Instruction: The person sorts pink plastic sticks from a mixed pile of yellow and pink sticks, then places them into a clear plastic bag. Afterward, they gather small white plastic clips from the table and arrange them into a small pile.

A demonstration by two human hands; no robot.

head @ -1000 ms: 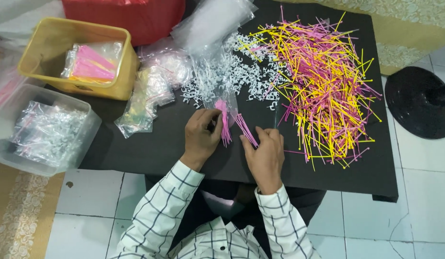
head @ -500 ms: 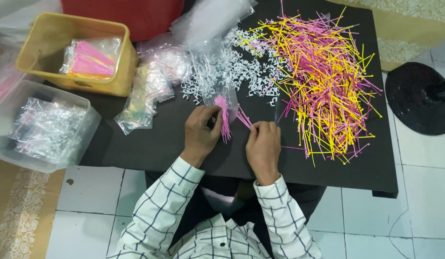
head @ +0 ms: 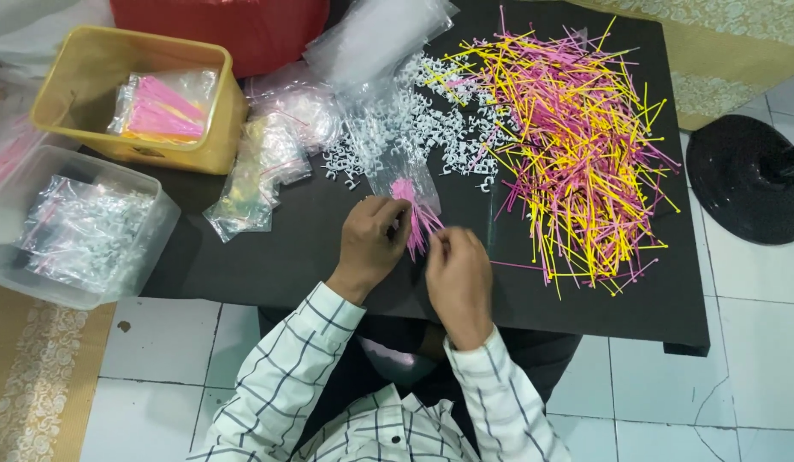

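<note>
Seemingly, left hand (head: 373,244) pinched a pink stick bundle (head: 411,216) above the black surface (head: 311,248), right hand (head: 457,274) pinching one end; a loose grip could scatter sticks into the white clips (head: 388,137).

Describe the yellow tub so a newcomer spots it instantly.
Start at the black table and go to its far left corner. The yellow tub sits there, holding a clear bag of pink sticks; the clear bin beside it is see-through, not coloured.
</note>
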